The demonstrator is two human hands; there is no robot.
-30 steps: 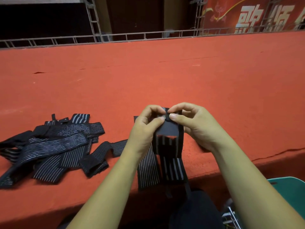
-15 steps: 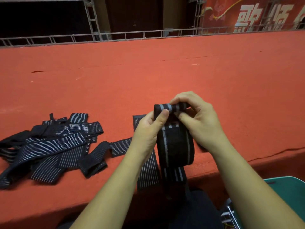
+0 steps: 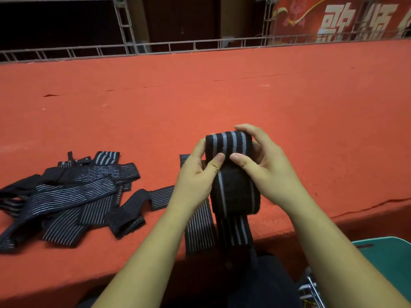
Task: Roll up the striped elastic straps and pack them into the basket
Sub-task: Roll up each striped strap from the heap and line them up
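The red carpeted platform (image 3: 244, 103) runs wide in front of you, with a metal truss (image 3: 124, 25) and a red banner (image 3: 344, 18) behind it. A second ago you were only pinching the tip of the strap; half a second ago there was a thin first turn. Now there is a thick roll (image 3: 229, 143), held up above the near edge of the platform, its broad grey stripes running over the top. Your left hand (image 3: 198, 178) and right hand (image 3: 264, 165) both clamp it, thumbs pressed side by side on the front and fingers curled round the back and top. So the rolling is well started but, by my reading, not finished: a tail (image 3: 235, 230) hangs down from the roll past the platform edge. Counted: one strap in your hands; one pinstriped strap (image 3: 200, 227) lying flat beneath your left wrist and hanging over the edge; and one tangled heap (image 3: 66, 192) well to the left, of several overlapping straps that I cannot count singly. A green rim (image 3: 391, 258) shows at the lower right; whether it is the basket I cannot tell.
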